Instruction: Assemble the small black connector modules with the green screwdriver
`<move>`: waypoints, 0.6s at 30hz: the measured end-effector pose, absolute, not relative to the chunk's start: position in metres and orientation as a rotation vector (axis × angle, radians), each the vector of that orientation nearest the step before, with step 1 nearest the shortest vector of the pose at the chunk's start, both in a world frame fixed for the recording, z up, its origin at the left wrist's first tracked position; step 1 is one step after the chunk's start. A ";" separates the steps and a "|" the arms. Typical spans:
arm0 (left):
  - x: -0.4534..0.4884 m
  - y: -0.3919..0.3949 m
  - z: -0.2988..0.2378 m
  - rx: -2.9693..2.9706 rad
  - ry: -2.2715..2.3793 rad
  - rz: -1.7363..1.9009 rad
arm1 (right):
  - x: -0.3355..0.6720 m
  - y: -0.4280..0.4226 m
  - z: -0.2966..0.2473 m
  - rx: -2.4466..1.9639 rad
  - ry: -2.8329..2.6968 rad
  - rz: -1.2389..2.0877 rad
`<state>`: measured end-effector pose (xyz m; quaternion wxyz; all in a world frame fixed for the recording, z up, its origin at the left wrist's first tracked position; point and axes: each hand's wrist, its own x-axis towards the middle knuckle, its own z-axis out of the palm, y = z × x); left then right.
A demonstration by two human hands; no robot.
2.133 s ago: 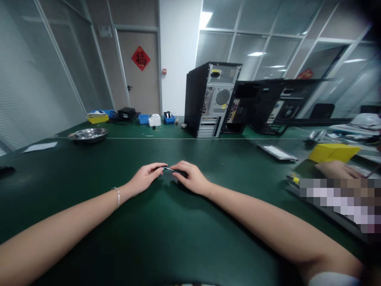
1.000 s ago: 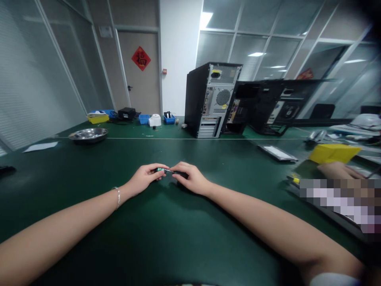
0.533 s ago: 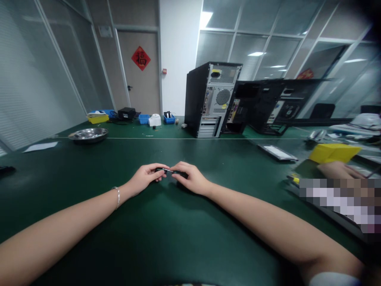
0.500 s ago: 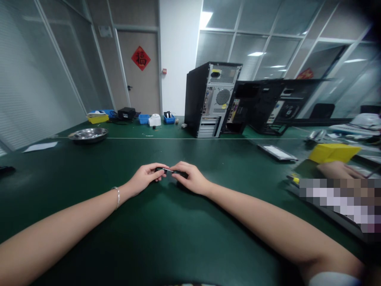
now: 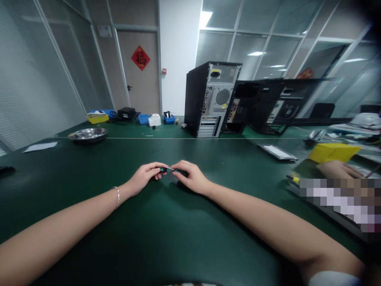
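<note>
Near the middle of the green table, my left hand (image 5: 148, 173) pinches a small black part with a green patch (image 5: 162, 169). Most of that part is hidden by the fingers, and its kind is unclear. Facing it, my right hand (image 5: 192, 176) is closed around the dark handle of a screwdriver (image 5: 181, 172). The thin metal shaft points left and its tip meets or nearly meets the black part; contact cannot be made out. Both hands are held just above the tabletop.
A black computer tower (image 5: 198, 101) and opened cases (image 5: 274, 105) stand at the back. A metal bowl (image 5: 89, 136) sits at left; a flat drive-like device (image 5: 278, 152) lies at right. A co-worker's hand (image 5: 337, 170) is beside a yellow box (image 5: 335, 152).
The black part has turned slightly in my left hand, showing more green. The screwdriver shaft slants a little more. Both arms are almost where they were.
</note>
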<state>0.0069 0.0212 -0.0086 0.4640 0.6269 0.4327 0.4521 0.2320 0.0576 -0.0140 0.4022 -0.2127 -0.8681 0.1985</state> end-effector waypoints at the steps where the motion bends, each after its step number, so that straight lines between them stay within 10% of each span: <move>1: 0.007 0.021 -0.009 1.530 1.062 1.115 | 0.232 0.058 -0.014 -0.537 -2.193 0.500; 18: 0.007 0.019 -0.006 1.576 1.165 1.054 | 0.232 0.058 -0.015 -0.519 -2.187 0.513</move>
